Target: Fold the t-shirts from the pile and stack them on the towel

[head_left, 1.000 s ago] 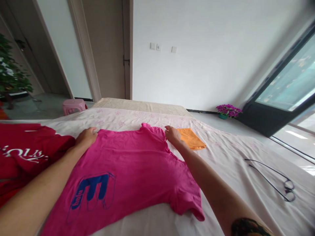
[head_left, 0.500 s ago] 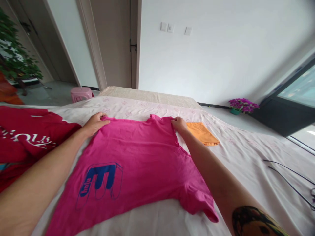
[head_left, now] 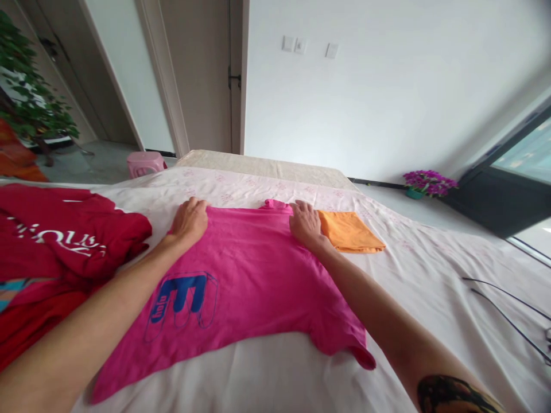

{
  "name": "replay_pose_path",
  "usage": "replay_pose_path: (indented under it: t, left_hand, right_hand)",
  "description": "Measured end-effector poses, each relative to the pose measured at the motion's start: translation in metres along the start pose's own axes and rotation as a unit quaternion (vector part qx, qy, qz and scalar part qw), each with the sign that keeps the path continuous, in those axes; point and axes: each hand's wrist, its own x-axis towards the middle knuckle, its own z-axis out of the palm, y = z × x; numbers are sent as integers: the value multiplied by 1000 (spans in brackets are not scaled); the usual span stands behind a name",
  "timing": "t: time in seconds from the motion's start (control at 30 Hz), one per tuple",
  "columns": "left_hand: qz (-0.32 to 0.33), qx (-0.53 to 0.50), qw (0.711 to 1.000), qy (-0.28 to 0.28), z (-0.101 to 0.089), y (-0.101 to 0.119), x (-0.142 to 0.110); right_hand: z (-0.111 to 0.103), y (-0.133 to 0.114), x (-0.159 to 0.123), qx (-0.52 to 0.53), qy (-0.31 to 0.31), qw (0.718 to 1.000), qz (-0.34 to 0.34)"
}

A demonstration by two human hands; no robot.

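A pink T-shirt (head_left: pixel 258 269) lies spread on the bed, folded along its far edge, with a blue "E" print on its near left part. My left hand (head_left: pixel 191 221) rests on its far left corner, back up and fingers stretched forward over the edge. On the far right part of the shirt lies my right hand (head_left: pixel 305 222), palm down, its fingers a little apart. Both palms and the cloth beneath them are hidden. A short pink sleeve (head_left: pixel 359 350) sticks out toward me at the near right.
Red clothing (head_left: pixel 64 235) with white lettering is heaped at the left. A folded orange cloth (head_left: pixel 350 231) lies just right of my right hand. Thin dark-armed glasses (head_left: pixel 508 315) rest at the far right of the pale bed sheet (head_left: pixel 430 275). A pink stool (head_left: pixel 146 164) stands beyond the bed.
My hands have gone from pinching the shirt's far corners to lying flatter on it. The left hand has moved right, and the shirt's near edge sits a little farther away.
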Motion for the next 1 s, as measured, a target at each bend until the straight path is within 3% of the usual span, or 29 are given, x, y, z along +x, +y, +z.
replay_pose_path:
  t: [0.1, 0.17, 0.33, 0.47, 0.6, 0.73, 0.8, 0.9, 1.0]
  left_hand:
    - [63, -5, 996, -65, 15, 20, -9]
    - [68, 3, 994, -81, 25, 23, -13]
    - [10, 34, 995, -90, 28, -5, -12]
    - [-25, 43, 996, -70, 11, -17, -17]
    - [-42, 38, 997, -58, 1, 15, -39]
    - [3, 17, 997, -80, 8, 68, -75]
    - [39, 14, 995, -86, 8, 83, -95]
    - [72, 26, 993, -93, 1, 82, -119]
    - [64, 40, 993, -95, -11, 61, -134]
  right_hand:
    - [6, -35, -16, 36, -94, 991, -87]
    - [17, -45, -22, 39, -128, 986, -101]
    - [38, -26, -16, 18, -133, 990, -46]
    - [28, -17, -9, 5, -150, 988, -37]
    - [12, -46, -20, -11, -163, 987, -8]
    - [15, -89, -64, 40, -140, 987, -69]
    - [18, -97, -88, 57, -126, 985, -105]
    - [14, -81, -116, 47, -102, 986, -125]
    - [-1, -41, -132, 23, -111, 989, -97]
